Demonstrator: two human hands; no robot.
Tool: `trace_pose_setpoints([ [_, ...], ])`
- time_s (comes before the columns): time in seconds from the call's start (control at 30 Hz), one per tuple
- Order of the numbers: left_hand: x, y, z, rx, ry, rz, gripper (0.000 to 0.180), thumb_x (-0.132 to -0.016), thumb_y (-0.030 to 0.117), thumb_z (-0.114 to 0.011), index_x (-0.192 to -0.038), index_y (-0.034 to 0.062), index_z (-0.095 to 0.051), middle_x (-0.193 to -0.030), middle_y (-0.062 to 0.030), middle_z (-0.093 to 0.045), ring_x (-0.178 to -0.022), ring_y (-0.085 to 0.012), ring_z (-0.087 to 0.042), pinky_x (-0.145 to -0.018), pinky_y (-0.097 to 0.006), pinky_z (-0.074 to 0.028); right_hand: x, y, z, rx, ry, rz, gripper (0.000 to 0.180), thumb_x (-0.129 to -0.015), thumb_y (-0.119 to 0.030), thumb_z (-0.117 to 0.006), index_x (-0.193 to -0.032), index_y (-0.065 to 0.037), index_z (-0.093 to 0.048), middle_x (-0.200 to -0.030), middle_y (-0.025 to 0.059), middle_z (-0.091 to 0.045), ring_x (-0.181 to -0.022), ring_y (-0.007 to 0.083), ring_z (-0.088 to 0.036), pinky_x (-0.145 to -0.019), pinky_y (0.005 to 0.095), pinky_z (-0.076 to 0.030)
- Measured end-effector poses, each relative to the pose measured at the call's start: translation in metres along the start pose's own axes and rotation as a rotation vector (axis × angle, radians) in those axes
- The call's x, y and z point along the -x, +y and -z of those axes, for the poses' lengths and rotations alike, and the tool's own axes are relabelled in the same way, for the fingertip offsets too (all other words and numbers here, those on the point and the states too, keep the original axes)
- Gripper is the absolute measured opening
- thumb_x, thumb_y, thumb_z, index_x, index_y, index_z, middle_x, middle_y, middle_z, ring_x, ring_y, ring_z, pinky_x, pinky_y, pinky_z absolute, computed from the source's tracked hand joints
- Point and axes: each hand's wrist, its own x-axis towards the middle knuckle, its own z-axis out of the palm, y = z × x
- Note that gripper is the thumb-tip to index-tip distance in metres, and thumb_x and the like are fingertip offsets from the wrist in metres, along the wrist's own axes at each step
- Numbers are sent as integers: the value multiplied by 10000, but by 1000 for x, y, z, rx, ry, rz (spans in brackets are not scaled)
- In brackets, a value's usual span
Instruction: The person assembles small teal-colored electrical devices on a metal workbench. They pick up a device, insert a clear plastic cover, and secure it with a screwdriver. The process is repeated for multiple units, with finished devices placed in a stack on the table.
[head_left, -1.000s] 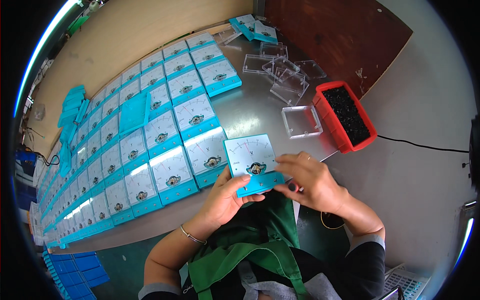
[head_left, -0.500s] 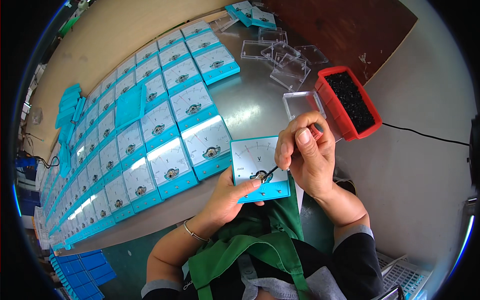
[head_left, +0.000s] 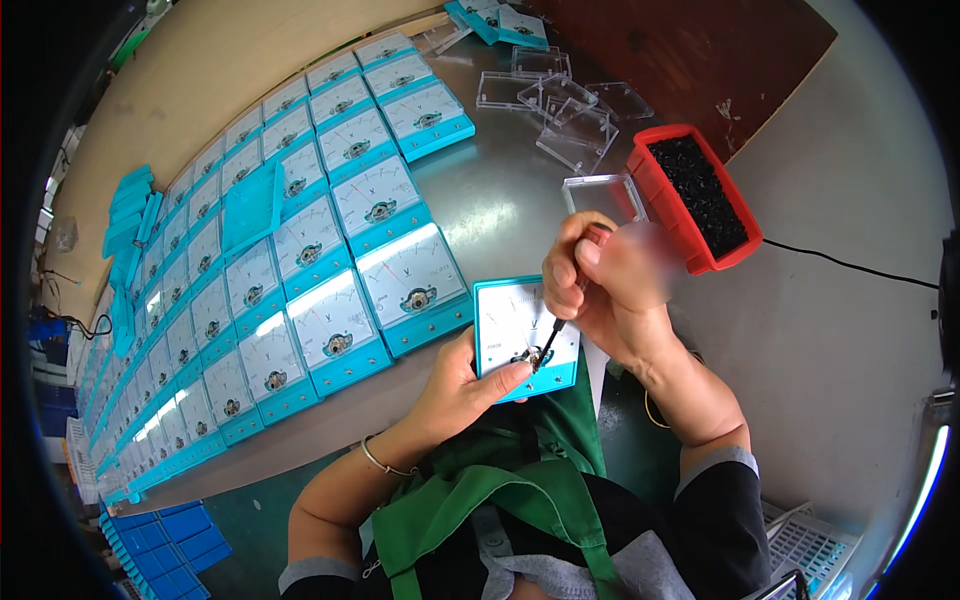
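Right hand has dropped its thin black screwdriver onto the turquoise square panel meter; left hand grip pinches the meter. I'd fear the tip slipping, scratching the dial.

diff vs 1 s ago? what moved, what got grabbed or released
The right hand rose off the near edge of the teal panel meter and now holds a thin dark tool upright, its tip at the centre of the meter's lower strip. The left hand kept its hold on the meter's near edge. The rows of meters and the red bin stayed put.
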Motion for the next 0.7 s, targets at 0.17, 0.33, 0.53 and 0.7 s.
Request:
trace_pose_setpoints([
  [0.17,8,9,-4,151,5,106,325,-960,205,-518,-1186,-21,-460,-986,-104,-599,-806,-159,-621,-645,-300,-542,12,-40,11,521,198,230,188,-899,-142,-586,-1053,-34,-577,-848,72,-576,-597,103,-466,-511,258,-380],
  [0.33,12,11,-9,290,-18,125,362,-939,181,-534,-1228,-17,-440,-1080,-127,-591,-868,-185,-629,-657,-330,-564,0,-21,93,2016,248,449,228,-763,-90,-694,-969,-14,-630,-994,123,-594,-795,279,-609,-662,356,-518],
  [0.53,19,3,-1,126,-12,186,417,-875,147,-635,-1224,-2,-463,-1066,-115,-610,-890,-183,-627,-663,-337,-573,17,-5,81,1939,45,463,165,-739,-76,-687,-859,-27,-584,-864,121,-567,-719,322,-599,-612,391,-500],
  [0.7,29,-9,1,-95,-81,151,333,-856,138,-669,-1130,-16,-558,-995,-88,-658,-908,-144,-622,-788,-299,-499,18,-26,43,643,502,-4,145,-912,-84,-576,-844,43,-580,-691,99,-619,-514,116,-597,-442,255,-404],
])
